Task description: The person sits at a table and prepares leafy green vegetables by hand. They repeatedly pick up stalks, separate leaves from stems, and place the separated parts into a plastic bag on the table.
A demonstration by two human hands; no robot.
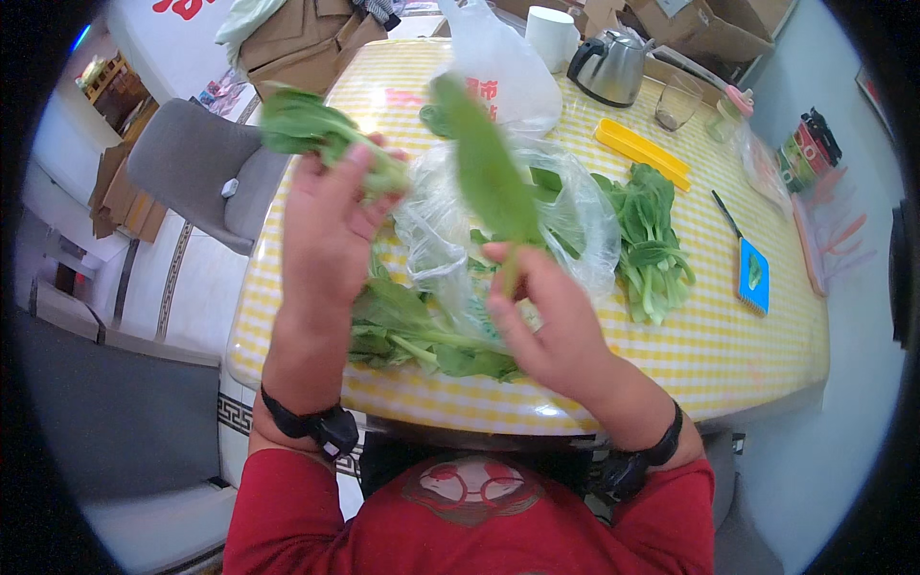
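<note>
My left hand (334,208) is raised over the table's left side and grips a small head of leafy greens (316,129), blurred by motion. In my right hand (550,323) a single long green leaf (489,169) is held by its stalk, pointing away from me. Between and beyond the hands lies a crumpled clear plastic bag (438,208) with green leaves in it. Loose greens (402,316) lie at the near edge, left of my right hand. To the right of the bag is a pile of leafy greens (650,244), stalks towards me.
A white plastic bag (503,79), a white mug (550,37), a steel kettle (611,68) and a glass (678,104) stand at the back. A yellow tray (640,152) and a blue notepad (752,277) lie on the right. A grey chair (190,165) stands left of the checked tablecloth (719,374).
</note>
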